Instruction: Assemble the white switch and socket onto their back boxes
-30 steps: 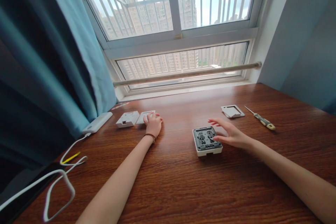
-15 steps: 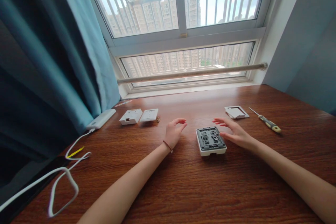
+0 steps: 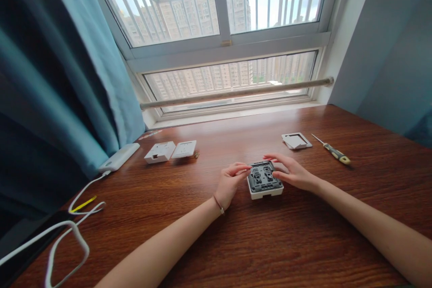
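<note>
A square switch module (image 3: 265,181), dark grey on top with a white base, lies on the wooden table with its two mechanisms facing up. My left hand (image 3: 230,183) is at its left side, thumb and fingertips drawn together at the upper left edge; whether anything small is between them is too small to tell. On the other side my right hand (image 3: 293,172) has its thumb and fingers apart, the fingertips at the far right corner and the thumb by the right edge.
At the back left are a white box (image 3: 159,152), a white plate (image 3: 184,149) and small screws (image 3: 196,155). A white frame (image 3: 297,141) and a screwdriver (image 3: 332,150) lie at the back right. A white cable (image 3: 76,229) runs to a white device (image 3: 119,157) on the left.
My left hand has moved right to the module's edge, and its fingertips have come together. My right hand has come closer over the module's far right corner. The whole view has shifted slightly.
</note>
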{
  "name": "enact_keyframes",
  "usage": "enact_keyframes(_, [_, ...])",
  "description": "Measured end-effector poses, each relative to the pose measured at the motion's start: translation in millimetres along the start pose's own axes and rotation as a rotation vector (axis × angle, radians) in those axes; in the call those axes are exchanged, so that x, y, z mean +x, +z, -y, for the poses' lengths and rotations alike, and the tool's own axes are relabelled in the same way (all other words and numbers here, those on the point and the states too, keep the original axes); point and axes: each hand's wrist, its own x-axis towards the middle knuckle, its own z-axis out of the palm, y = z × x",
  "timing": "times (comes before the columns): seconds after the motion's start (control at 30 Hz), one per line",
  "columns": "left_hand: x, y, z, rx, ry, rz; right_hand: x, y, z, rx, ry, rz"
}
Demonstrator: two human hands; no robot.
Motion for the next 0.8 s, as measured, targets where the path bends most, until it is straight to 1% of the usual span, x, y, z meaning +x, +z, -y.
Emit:
enact_keyframes(0.03, [0, 0.5, 3, 0.005, -0.006, -0.009, 2, -2, -4, -0.045, -0.003, -0.043])
enact_keyframes(0.1, [0, 1.3, 7, 0.003, -0.025, -0.027, 5, -11, -14, -0.194, 0.026, -0.184])
enact_keyframes(0.17, [0, 1.7, 8, 0.0, -0.042, -0.035, 5, -26, -27, -0.429, 0.132, -0.341])
enact_keyframes(0.23, [1, 1.9, 8, 0.024, -0.049, -0.036, 1, -45, -40, -0.719, 0.331, -0.419])
enact_keyframes(0.3, [1, 1.8, 7, 0.069, -0.044, -0.032, -5, -62, -52, -0.946, 0.613, -0.449])
enact_keyframes(0.37, [1, 1.5, 5, 0.113, -0.028, -0.026, -11, -75, -61, -1.026, 0.861, -0.444])
enact_keyframes(0.4, [1, 1.2, 5, 0.128, -0.017, -0.022, -14, -80, -65, -1.029, 0.94, -0.439])
enact_keyframes(0.43, [1, 0.9, 5, 0.142, -0.004, -0.015, -16, -83, -68, -1.02, 0.989, -0.436])
enact_keyframes(0.57, [0, -1.3, 6, 0.197, 0.064, 0.014, -21, -93, -78, -0.985, 1.053, -0.446])
enact_keyframes(0.7, [-2, -2.0, 6, 0.248, 0.109, 0.069, -26, -107, -80, -0.925, 1.083, -0.429])
enact_keyframes(0.73, [-2, -1.8, 6, 0.252, 0.108, 0.082, -27, -110, -78, -0.909, 1.072, -0.433])
enact_keyframes(0.77, [-2, -1.5, 6, 0.251, 0.104, 0.089, -28, -114, -76, -0.858, 1.02, -0.475])
enact_keyframes(0.8, [-2, -1.2, 5, 0.244, 0.097, 0.088, -28, -117, -73, -0.779, 0.933, -0.545])
